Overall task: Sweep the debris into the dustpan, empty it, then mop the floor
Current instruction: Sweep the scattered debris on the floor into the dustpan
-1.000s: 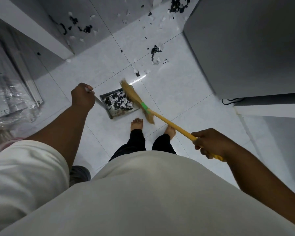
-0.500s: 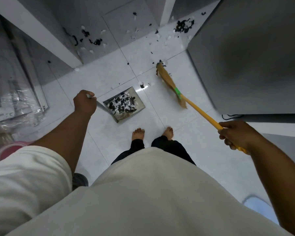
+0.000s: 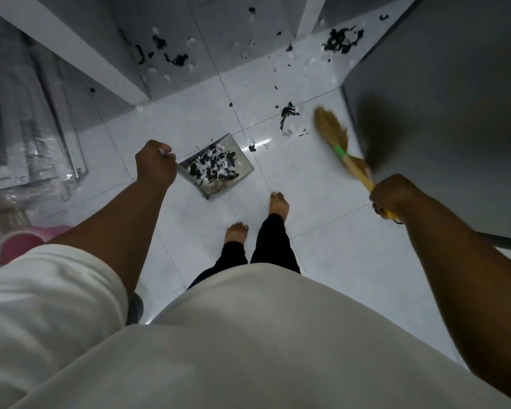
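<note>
Grips the dustpan [image 3: 244,160] handle with the left hand [image 3: 155,165], fingers curled round it, pan down at the middle of the tiled floor [image 3: 322,187], just far of the bare feet [image 3: 278,202], loaded with black and white scraps [image 3: 213,169]. Clutches the broom [image 3: 334,134] stick in the right hand [image 3: 393,196], bristles blurred at the right, near more debris [image 3: 288,113] farther off.

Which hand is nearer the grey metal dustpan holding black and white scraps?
Left. The left hand grips the handle of the grey metal dustpan, at its left side. The right hand holds the yellow-handled straw broom well off to the dustpan's right, not touching it.
</note>
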Demonstrator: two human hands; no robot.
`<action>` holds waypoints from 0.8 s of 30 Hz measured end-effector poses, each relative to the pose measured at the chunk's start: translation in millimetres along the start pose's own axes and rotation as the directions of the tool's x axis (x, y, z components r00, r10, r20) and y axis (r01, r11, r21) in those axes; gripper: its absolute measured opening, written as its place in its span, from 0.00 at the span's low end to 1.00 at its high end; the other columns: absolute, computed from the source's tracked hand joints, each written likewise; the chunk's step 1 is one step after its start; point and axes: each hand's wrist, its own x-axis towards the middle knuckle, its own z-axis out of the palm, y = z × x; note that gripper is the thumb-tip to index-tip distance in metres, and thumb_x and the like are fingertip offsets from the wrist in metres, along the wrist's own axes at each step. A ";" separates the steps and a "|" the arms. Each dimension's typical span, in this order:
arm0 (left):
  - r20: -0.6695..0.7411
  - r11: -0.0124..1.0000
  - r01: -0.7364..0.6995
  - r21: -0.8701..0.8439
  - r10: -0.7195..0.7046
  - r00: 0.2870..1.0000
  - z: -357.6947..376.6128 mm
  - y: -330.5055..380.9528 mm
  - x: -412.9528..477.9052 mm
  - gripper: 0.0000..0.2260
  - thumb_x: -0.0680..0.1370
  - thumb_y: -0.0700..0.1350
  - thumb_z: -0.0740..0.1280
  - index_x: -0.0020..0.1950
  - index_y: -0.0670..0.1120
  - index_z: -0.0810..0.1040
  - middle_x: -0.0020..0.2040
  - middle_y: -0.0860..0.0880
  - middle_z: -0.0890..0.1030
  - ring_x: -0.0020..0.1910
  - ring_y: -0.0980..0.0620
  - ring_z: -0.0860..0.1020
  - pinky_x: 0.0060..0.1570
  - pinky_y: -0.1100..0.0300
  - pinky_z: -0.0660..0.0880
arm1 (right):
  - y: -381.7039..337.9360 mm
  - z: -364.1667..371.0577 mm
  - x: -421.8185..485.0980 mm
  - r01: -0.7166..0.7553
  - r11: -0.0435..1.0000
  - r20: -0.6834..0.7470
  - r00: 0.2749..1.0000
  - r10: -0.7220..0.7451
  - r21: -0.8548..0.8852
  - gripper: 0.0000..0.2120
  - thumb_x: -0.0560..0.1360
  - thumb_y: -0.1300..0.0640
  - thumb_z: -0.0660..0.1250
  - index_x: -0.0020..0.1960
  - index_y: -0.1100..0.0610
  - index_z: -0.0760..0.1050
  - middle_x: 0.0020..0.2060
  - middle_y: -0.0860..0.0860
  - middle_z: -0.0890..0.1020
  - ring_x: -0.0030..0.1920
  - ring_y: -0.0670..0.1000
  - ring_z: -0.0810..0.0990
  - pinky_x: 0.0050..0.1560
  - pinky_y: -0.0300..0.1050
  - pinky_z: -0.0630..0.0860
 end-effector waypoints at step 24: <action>-0.028 0.993 0.110 -0.050 -0.111 0.993 33.1 31.1 -11.6 0.06 0.78 0.37 0.66 0.53 0.42 0.79 0.49 0.49 0.77 0.49 0.54 0.76 0.49 0.67 0.71 | 0.4 -98.8 -20.9 0.231 0.962 -0.029 0.971 -0.238 -0.148 0.07 0.76 0.65 0.65 0.52 0.64 0.79 0.35 0.60 0.80 0.29 0.54 0.75 0.29 0.43 0.73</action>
